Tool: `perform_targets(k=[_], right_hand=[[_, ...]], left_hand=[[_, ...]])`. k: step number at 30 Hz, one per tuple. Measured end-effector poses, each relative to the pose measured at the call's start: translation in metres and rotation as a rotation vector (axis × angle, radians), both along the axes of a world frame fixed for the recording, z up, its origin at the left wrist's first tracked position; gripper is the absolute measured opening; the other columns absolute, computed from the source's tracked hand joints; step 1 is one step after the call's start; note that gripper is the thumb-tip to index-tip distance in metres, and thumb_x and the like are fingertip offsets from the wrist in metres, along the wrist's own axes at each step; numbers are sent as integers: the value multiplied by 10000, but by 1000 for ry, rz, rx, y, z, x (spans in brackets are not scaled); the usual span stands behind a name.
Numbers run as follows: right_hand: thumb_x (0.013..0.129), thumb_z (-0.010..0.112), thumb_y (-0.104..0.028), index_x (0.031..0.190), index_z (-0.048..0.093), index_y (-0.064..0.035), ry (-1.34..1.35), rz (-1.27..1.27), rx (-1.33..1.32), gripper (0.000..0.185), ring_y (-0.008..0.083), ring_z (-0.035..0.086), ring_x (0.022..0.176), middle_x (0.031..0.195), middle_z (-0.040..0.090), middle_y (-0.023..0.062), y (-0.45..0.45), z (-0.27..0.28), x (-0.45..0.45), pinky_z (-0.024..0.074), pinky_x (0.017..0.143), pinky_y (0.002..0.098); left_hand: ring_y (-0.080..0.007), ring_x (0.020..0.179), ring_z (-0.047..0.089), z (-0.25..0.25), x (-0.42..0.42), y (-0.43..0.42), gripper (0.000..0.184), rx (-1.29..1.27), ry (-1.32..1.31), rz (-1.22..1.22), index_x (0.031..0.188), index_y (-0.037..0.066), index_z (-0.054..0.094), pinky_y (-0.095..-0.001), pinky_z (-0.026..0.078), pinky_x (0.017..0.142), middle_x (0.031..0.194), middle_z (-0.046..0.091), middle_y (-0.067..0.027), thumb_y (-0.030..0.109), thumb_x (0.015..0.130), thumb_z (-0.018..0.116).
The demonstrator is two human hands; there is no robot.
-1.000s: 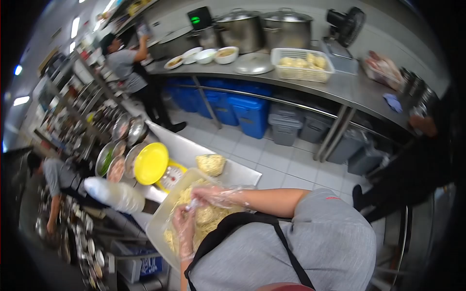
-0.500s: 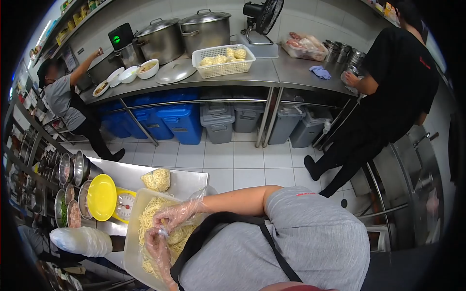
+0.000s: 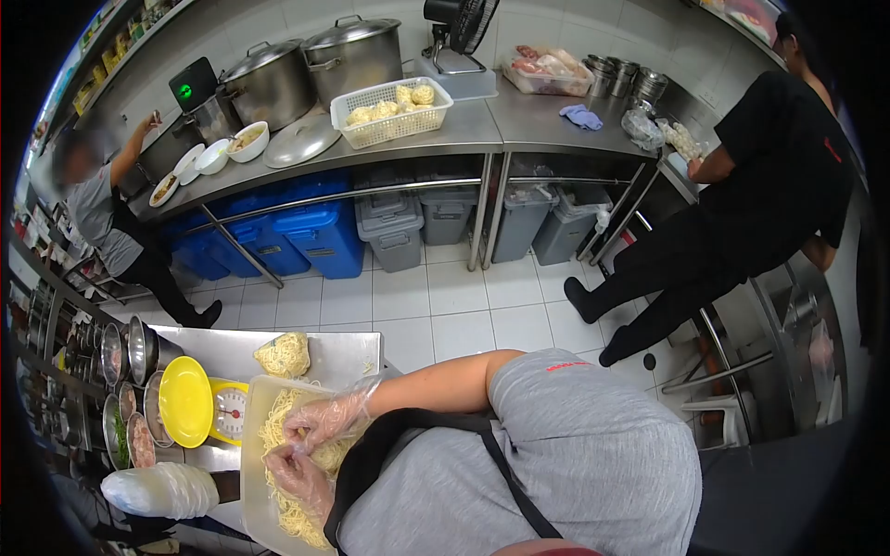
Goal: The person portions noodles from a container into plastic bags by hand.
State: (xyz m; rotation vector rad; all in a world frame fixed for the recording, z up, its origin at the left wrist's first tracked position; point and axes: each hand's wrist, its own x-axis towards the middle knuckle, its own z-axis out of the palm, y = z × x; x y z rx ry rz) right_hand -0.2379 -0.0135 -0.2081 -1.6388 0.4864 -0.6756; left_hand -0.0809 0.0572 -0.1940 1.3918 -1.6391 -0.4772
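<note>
Both of my hands wear clear plastic gloves and meet over a translucent tub (image 3: 250, 454) of pale yellow noodles (image 3: 278, 412). My right hand (image 3: 323, 419) comes in from the top, its fingers pinched together. Just below it, my left hand (image 3: 301, 474) is closed too, fingertips against the right ones. Between and beside them is a rounded clear bag of noodles (image 3: 331, 454); its gathered top is mostly hidden by my fingers. Another filled bag of noodles (image 3: 283, 355) lies on the steel table (image 3: 348, 347) beyond the tub.
A scale (image 3: 229, 412) with a yellow pan (image 3: 185, 403) stands beside the tub, near several metal bowls (image 3: 141, 440) and a plastic-wrapped stack (image 3: 162, 489). Across the aisle, a counter holds pots (image 3: 352, 65) and a white basket (image 3: 394, 130). One person (image 3: 97, 204) works there, another (image 3: 751, 185) at right.
The view has shifted a little. My fingers have drawn closer together over the bag's top. The person at right has moved their hand farther right, leaving a clear bag on the counter.
</note>
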Motion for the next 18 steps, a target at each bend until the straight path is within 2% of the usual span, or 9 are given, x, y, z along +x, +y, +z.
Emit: perform_targets(k=[4, 6, 9, 16, 18], right_hand=[[813, 686, -199, 898, 522, -36, -41, -55, -36, 246, 124, 467, 812, 850, 499, 20, 3, 0, 0, 400, 727, 287], [809, 692, -206, 897, 524, -37, -35, -90, -94, 254, 122, 467, 796, 839, 500, 18, 4, 6, -1, 401, 717, 285], [798, 705, -222, 885, 530, -43, -5, -94, 32, 265, 116, 470, 791, 828, 506, 15, 11, 19, -5, 405, 707, 282], [787, 708, -216, 859, 555, -41, 61, -116, 50, 243, 107, 494, 800, 830, 527, 14, 6, 13, -3, 416, 691, 272], [786, 704, -213, 852, 563, -40, 10, -65, 152, 232, 110, 499, 779, 817, 527, 12, 9, 12, -2, 419, 676, 273]], left_hand=[[-199, 807, 493, -9, 13, -7, 88, 79, 17, -42, 890, -12, 486, -300, 413, 762, 874, 496, -112, -7, 818, 535], [-169, 811, 479, -4, 12, 0, 129, 126, 271, -112, 912, -5, 501, -285, 402, 758, 872, 504, -84, 84, 865, 581], [-145, 823, 465, -9, 25, -5, 184, 143, 205, -179, 930, 0, 511, -281, 397, 758, 885, 509, -61, 155, 891, 600], [-178, 829, 481, -5, 13, -4, 134, 210, 161, -61, 918, -1, 497, -291, 407, 770, 871, 497, -77, 60, 842, 589], [-196, 824, 484, -9, 16, -4, 131, 159, 77, -52, 914, -3, 492, -294, 409, 785, 870, 489, -86, 6, 805, 565]])
